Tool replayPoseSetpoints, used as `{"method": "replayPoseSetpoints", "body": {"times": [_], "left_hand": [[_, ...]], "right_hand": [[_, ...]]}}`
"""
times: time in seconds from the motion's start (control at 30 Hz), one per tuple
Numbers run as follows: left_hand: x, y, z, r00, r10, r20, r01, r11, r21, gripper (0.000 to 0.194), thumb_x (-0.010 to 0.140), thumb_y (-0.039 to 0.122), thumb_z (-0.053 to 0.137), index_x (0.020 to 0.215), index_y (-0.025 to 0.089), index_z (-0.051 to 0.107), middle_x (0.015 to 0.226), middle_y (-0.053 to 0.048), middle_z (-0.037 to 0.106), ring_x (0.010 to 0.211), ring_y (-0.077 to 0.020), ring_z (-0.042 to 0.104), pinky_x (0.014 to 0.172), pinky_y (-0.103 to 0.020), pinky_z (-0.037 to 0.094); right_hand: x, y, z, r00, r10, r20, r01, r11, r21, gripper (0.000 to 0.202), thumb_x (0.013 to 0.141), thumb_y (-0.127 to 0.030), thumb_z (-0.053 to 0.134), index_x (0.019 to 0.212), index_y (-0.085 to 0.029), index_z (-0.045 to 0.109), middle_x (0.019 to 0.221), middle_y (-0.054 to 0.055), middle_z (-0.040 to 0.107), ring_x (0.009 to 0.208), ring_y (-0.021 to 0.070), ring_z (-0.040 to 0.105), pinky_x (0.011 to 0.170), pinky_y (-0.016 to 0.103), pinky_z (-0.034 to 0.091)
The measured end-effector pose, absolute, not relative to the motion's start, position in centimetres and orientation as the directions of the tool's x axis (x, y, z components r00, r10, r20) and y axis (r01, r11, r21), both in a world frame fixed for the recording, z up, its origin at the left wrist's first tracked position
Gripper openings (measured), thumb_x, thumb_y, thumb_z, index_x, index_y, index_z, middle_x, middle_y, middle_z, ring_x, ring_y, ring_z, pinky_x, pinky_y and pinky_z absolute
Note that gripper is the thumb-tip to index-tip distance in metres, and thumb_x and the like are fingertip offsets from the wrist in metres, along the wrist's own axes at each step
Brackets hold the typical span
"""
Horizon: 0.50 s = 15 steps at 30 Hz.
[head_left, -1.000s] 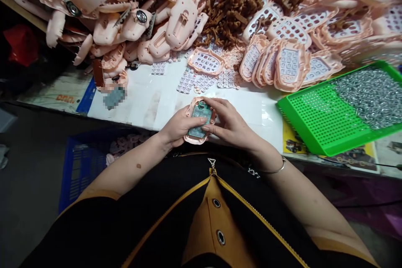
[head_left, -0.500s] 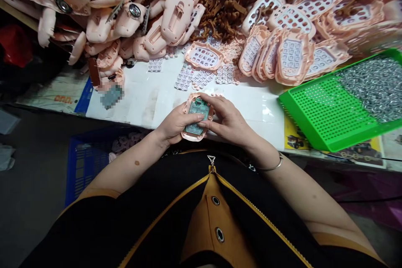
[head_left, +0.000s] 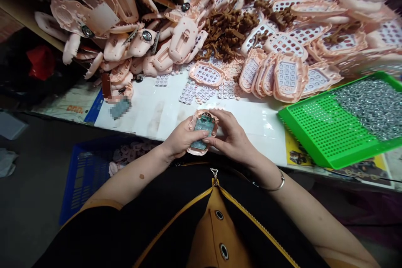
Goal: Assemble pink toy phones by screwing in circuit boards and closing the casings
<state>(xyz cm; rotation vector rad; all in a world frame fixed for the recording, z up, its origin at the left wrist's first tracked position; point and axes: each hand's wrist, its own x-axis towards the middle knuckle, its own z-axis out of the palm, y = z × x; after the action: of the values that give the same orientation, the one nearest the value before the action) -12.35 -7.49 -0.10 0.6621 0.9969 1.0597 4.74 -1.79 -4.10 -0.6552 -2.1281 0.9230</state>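
Over the table's front edge I hold a pink plastic shell (head_left: 196, 152) with a green circuit board (head_left: 204, 124) lying inside it. My left hand (head_left: 181, 138) is closed round the shell's left side, its thumb pressed on the board. My right hand (head_left: 233, 136) grips the right side, fingers along the top right edge and thumb at the board near the other thumb. Just beyond my hands lie white keypad pieces (head_left: 187, 93) and a pink shell with a keypad (head_left: 207, 73).
Pink shells (head_left: 184, 39) are heaped at the back left, brown plastic parts (head_left: 224, 29) at the back middle. Filled shells (head_left: 290, 77) stand in a row. On the right sits a green tray (head_left: 314, 134) with metal screws (head_left: 370, 100). A blue basket (head_left: 73, 192) is below the table.
The whole view has shifted, so the table and hands appear lower in the picture. Both hands keep their hold on the shell; the thumbs have barely moved on the board.
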Motion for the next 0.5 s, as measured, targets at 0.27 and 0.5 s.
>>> {"method": "replayPoseSetpoints", "body": {"times": [0.27, 0.5], "left_hand": [[-12.3, -7.9, -0.5, 0.118, 0.940, -0.321, -0.394, 0.341, 0.853, 0.048, 0.075, 0.018, 0.075, 0.118, 0.018, 0.055, 0.095, -0.005, 0.067, 0.090, -0.0172, 0.065, 0.077, -0.026, 0.052], [-12.7, -7.3, -0.3, 0.226, 0.871, -0.435, -0.396, 0.490, 0.776, 0.043, 0.075, 0.021, 0.074, 0.115, 0.017, 0.057, 0.098, -0.008, 0.067, 0.071, -0.0186, 0.067, 0.059, -0.032, 0.058]], "right_hand": [[4.8, -2.4, -4.3, -0.591, 0.691, 0.417, 0.174, 0.614, -0.770, 0.067, 0.082, -0.041, 0.072, 0.142, -0.033, 0.042, 0.132, 0.013, 0.052, 0.129, 0.0299, 0.051, 0.107, 0.054, 0.047], [7.2, -2.7, -1.6, -0.523, 0.709, 0.473, 0.211, 0.645, -0.734, 0.072, 0.085, -0.040, 0.068, 0.148, -0.033, 0.033, 0.131, 0.012, 0.056, 0.119, 0.0288, 0.058, 0.097, 0.051, 0.055]]}}
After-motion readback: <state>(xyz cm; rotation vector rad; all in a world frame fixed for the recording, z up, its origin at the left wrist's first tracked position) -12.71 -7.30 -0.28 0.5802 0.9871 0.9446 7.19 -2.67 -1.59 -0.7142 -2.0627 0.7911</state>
